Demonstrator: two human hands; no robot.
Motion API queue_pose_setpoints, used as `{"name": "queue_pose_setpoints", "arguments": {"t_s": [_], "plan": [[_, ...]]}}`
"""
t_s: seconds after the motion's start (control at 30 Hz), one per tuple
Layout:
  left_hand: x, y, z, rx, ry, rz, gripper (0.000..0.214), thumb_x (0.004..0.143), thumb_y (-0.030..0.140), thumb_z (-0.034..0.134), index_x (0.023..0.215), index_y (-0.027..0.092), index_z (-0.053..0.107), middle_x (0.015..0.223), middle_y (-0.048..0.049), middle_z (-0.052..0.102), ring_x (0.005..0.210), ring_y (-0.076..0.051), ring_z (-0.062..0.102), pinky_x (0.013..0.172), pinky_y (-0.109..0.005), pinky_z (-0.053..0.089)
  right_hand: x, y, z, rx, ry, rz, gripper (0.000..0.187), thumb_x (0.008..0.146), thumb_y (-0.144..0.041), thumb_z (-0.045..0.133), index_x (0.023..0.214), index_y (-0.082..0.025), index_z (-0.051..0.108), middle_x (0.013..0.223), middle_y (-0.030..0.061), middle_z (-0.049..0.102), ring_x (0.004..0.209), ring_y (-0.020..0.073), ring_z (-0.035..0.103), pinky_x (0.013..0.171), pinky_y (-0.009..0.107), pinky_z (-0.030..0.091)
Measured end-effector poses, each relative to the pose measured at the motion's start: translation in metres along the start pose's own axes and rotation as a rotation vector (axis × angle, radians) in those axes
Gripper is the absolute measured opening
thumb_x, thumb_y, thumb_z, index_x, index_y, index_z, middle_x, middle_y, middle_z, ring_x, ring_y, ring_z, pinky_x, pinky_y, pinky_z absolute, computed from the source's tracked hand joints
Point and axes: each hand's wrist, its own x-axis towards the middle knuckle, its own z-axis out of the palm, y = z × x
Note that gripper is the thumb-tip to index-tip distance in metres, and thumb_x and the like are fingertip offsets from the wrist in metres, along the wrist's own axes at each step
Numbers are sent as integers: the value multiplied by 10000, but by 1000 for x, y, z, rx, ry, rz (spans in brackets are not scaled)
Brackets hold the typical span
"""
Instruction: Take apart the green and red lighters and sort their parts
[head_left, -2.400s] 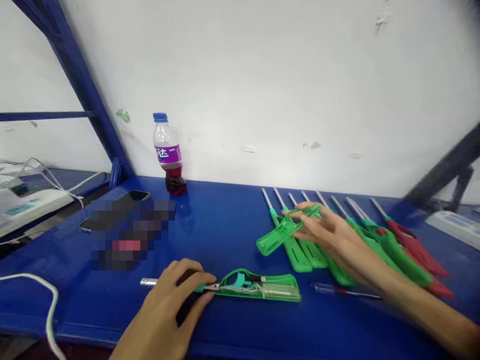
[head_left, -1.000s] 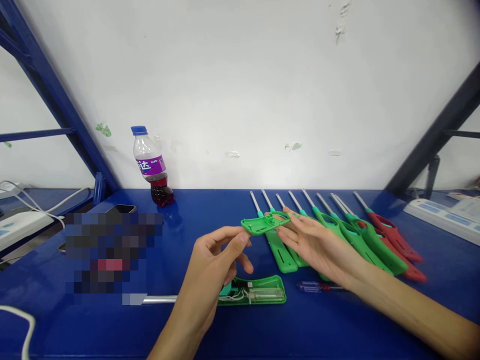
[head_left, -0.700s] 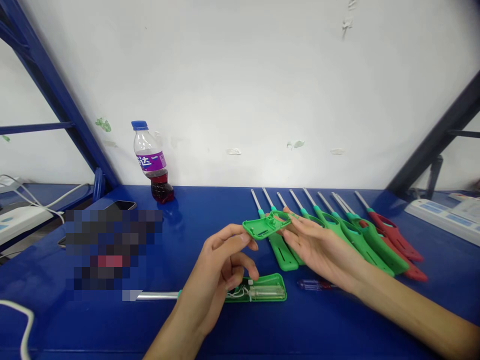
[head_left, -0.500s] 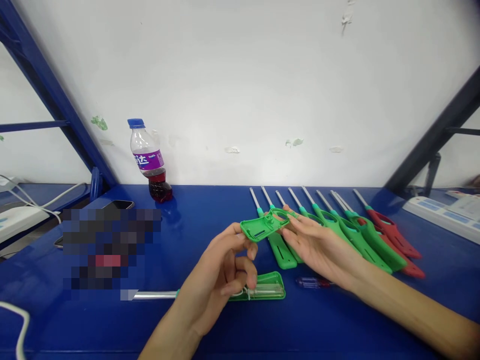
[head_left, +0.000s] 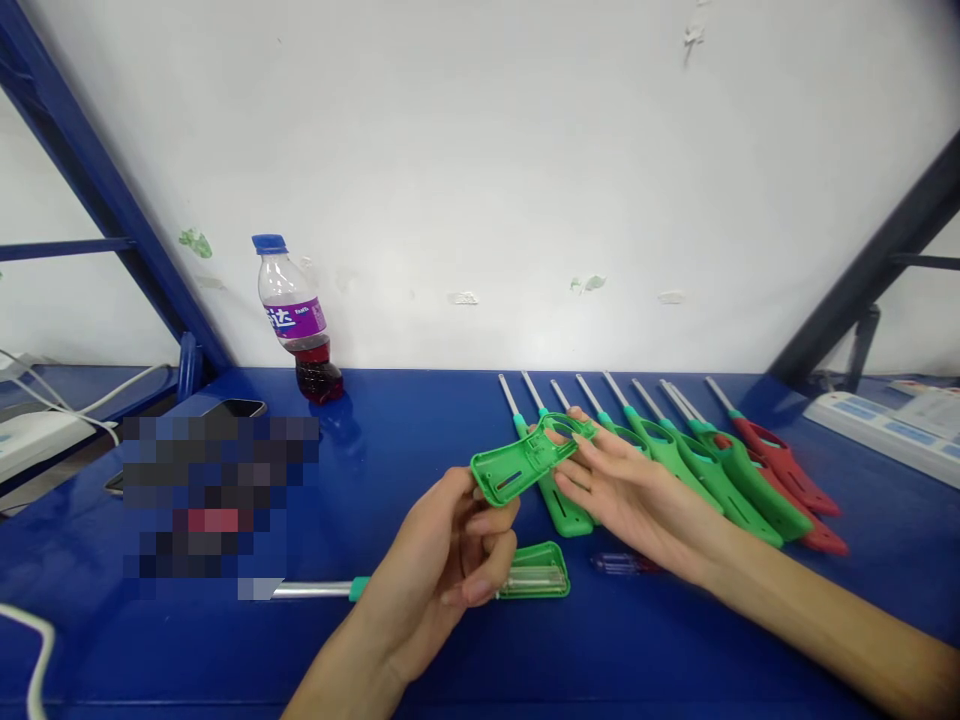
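Between both hands I hold a green lighter casing half [head_left: 517, 462], its hollow, ribbed inside facing me. My left hand [head_left: 450, 560] grips its wide lower end between thumb and fingers. The other end, near the trigger loop, is pinched by my right hand [head_left: 615, 480]. Below, an opened long-neck lighter [head_left: 315, 590] lies on the blue table, its metal tube pointing left; my left hand covers its middle. A clear fuel tank [head_left: 534, 579] sits in its green shell. Beside my right hand lies a screwdriver [head_left: 622, 564] with a see-through handle, partly hidden by that hand.
Several green lighters [head_left: 697, 470] and some red ones [head_left: 787, 470] lie in a row at the right. A bottle of dark drink [head_left: 300, 325] stands back left against the wall. White power strips [head_left: 885, 435] flank the table; the left foreground is partly blurred by pixelation.
The casing half has turned and tilted, so more of its inside shows, and its wide end has dropped down and left. My left hand has shifted slightly with it.
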Motion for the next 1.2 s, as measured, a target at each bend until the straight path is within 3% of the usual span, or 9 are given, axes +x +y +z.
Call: {"name": "queue_pose_setpoints", "arguments": {"t_s": [0.13, 0.27, 0.43, 0.6, 0.7, 0.87, 1.07, 1.2], "plan": [[0, 0, 1, 41, 42, 21, 407, 1012, 408, 491, 695, 230, 307, 589, 126, 209, 392, -12, 137, 448, -203, 186, 0, 0, -3, -20, -6, -20, 522, 850, -203, 945, 1294, -317, 694, 1260, 13, 794, 992, 140, 794, 994, 307, 659], [2, -2, 1, 100, 80, 16, 499, 925, 522, 628, 709, 244, 274, 580, 131, 257, 400, -11, 142, 443, -208, 176, 1, 1, -5, -17, 8, -15, 484, 850, -188, 939, 1260, -295, 705, 1221, 12, 798, 995, 139, 792, 983, 294, 663], [4, 2, -1, 285, 137, 9, 531, 828, 680, 680, 734, 242, 395, 613, 119, 335, 422, -22, 180, 447, -228, 186, 2, -3, -6, -21, 31, -39, 429, 825, -174, 948, 1179, -284, 733, 1107, -12, 802, 957, 133, 796, 981, 275, 664], [-2, 16, -16, 677, 258, 32, 530, 899, 744, 553, 734, 243, 497, 623, 73, 412, 450, -82, 312, 485, -270, 214, 5, -11, -7, -62, 48, -91, 359, 848, -320, 959, 1141, -290, 753, 939, -11, 779, 968, 153, 793, 898, 238, 660], [-7, 22, -33, 1005, 396, 92, 448, 945, 655, 546, 784, 243, 621, 664, 16, 545, 553, -152, 425, 562, -297, 272, 5, -13, -6, -125, 60, -118, 382, 850, -392, 957, 1147, -276, 748, 928, 0, 780, 880, 154, 774, 821, 249, 647], [-6, 25, -55, 1402, 563, 86, 253, 985, 390, 531, 811, 254, 655, 812, -56, 692, 711, -248, 537, 657, -338, 274, 4, -13, -5, -275, 67, -160, 408, 856, -475, 934, 1137, -263, 726, 919, 1, 785, 793, 168, 765, 779, 301, 617], [-4, 25, -61, 1566, 527, 16, 215, 1019, 312, 525, 916, 260, 706, 940, -53, 766, 800, -273, 666, 676, -333, 346, 0, -9, -2, -483, 53, -225, 450, 876, -577, 895, 1130, -272, 684, 823, 2, 781, 822, 212, 795, 792, 324, 593], [-3, 23, -62, 1620, 491, 5, 195, 1019, 264, 542, 922, 264, 710, 915, -33, 766, 800, -257, 684, 668, -318, 347, 0, -6, -1, -583, 41, -252, 465, 887, -640, 854, 1112, -276, 672, 829, 3, 765, 825, 220, 778, 733, 320, 579]]}}
